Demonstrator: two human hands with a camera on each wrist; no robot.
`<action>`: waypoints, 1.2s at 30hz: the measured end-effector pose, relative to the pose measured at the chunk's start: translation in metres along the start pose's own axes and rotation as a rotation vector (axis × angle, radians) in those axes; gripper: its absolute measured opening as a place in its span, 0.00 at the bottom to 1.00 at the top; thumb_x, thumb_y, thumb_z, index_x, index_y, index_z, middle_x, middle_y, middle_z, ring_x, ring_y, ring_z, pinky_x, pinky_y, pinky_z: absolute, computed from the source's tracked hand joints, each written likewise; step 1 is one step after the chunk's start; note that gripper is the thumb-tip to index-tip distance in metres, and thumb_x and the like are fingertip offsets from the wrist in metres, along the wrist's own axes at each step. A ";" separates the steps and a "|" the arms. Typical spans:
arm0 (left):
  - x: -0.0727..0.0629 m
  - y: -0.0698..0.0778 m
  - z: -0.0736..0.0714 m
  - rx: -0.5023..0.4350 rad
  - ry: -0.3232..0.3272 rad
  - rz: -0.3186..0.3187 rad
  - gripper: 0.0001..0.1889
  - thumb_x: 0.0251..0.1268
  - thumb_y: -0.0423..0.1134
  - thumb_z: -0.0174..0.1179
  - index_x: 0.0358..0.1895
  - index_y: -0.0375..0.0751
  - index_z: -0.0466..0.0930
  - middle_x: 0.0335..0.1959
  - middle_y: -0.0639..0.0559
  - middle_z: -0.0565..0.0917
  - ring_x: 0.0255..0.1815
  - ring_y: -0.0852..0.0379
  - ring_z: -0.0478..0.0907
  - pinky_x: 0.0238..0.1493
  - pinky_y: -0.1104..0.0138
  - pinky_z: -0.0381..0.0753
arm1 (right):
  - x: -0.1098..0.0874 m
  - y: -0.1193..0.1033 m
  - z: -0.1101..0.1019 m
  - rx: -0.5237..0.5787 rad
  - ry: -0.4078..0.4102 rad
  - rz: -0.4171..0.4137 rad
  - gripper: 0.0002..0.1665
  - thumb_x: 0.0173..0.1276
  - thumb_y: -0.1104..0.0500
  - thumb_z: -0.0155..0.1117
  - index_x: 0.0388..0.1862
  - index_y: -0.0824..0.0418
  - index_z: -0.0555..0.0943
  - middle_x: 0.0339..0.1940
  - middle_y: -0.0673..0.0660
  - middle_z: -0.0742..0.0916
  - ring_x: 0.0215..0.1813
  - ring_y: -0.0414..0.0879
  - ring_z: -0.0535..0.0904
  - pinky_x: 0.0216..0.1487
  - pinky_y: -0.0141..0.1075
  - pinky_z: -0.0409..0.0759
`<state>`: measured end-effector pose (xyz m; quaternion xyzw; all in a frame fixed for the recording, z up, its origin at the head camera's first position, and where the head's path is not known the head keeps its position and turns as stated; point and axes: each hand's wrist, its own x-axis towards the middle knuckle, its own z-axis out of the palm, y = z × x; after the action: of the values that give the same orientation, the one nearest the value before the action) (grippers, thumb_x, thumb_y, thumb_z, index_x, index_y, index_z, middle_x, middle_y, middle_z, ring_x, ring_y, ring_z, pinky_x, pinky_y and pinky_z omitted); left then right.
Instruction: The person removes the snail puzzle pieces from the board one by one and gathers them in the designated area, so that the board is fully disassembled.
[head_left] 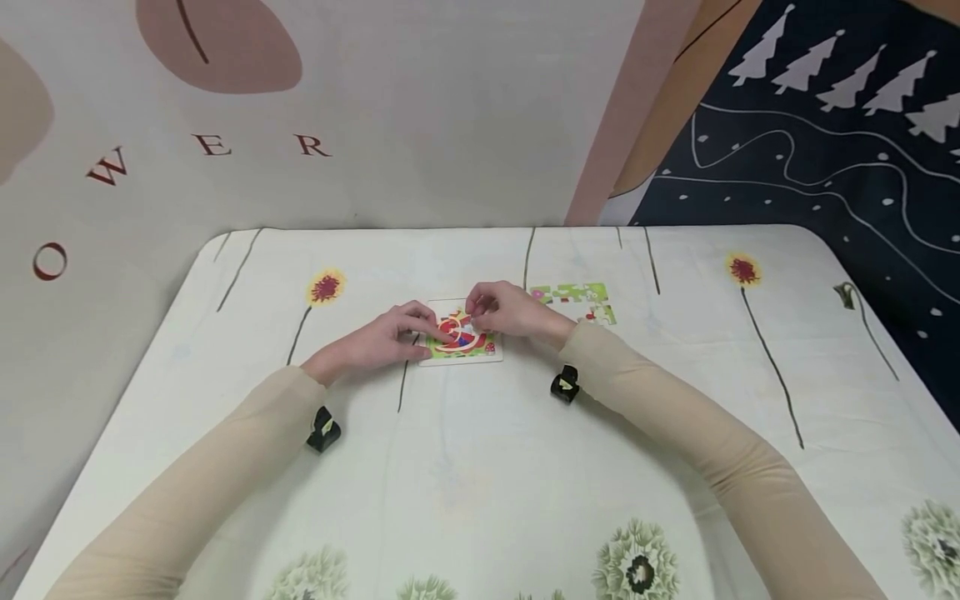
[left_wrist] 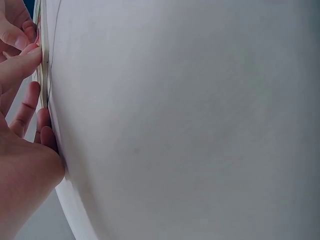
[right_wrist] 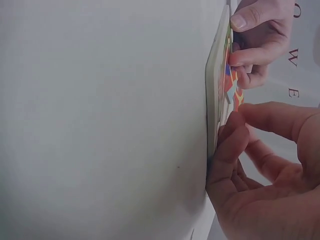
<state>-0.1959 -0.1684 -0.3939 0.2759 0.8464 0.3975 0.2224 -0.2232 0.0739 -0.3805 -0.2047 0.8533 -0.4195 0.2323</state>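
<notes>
A small jigsaw puzzle in a pale tray (head_left: 480, 361) lies flat on the table, its red, yellow and green picture partly covered by both hands. My left hand (head_left: 396, 335) is at its left side, with the index finger extended onto the picture and the thumb near the lower left corner. At the upper right part of the puzzle, my right hand (head_left: 513, 310) pinches a puzzle piece (right_wrist: 239, 95) between thumb and fingertips. The piece shows red and yellow just past the fingertips in the right wrist view, and the rest of it is hidden.
Green puzzle pieces (head_left: 585, 292) lie to the right, behind my right wrist, with a piece showing a red spot (head_left: 600, 314) nearby. A white flower-print cloth (head_left: 465, 467) covers the table. Behind its far edge hangs printed fabric (head_left: 450, 167).
</notes>
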 end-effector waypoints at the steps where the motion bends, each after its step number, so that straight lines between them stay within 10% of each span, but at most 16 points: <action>1: 0.000 0.000 0.000 0.002 -0.001 0.006 0.15 0.63 0.28 0.60 0.53 0.41 0.84 0.54 0.47 0.69 0.58 0.45 0.59 0.58 0.49 0.56 | 0.000 0.000 0.000 0.001 0.000 -0.003 0.09 0.65 0.67 0.62 0.45 0.61 0.78 0.41 0.56 0.81 0.42 0.47 0.75 0.43 0.36 0.72; 36: 0.001 0.000 0.000 -0.034 -0.003 0.062 0.15 0.62 0.27 0.61 0.52 0.39 0.85 0.52 0.45 0.69 0.57 0.46 0.60 0.56 0.51 0.59 | -0.011 0.001 -0.008 0.078 0.070 -0.011 0.04 0.65 0.66 0.63 0.39 0.62 0.79 0.37 0.56 0.83 0.40 0.47 0.78 0.38 0.35 0.72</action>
<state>-0.1967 -0.1675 -0.3945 0.2986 0.8305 0.4179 0.2158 -0.2187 0.0858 -0.3745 -0.1853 0.8427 -0.4608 0.2076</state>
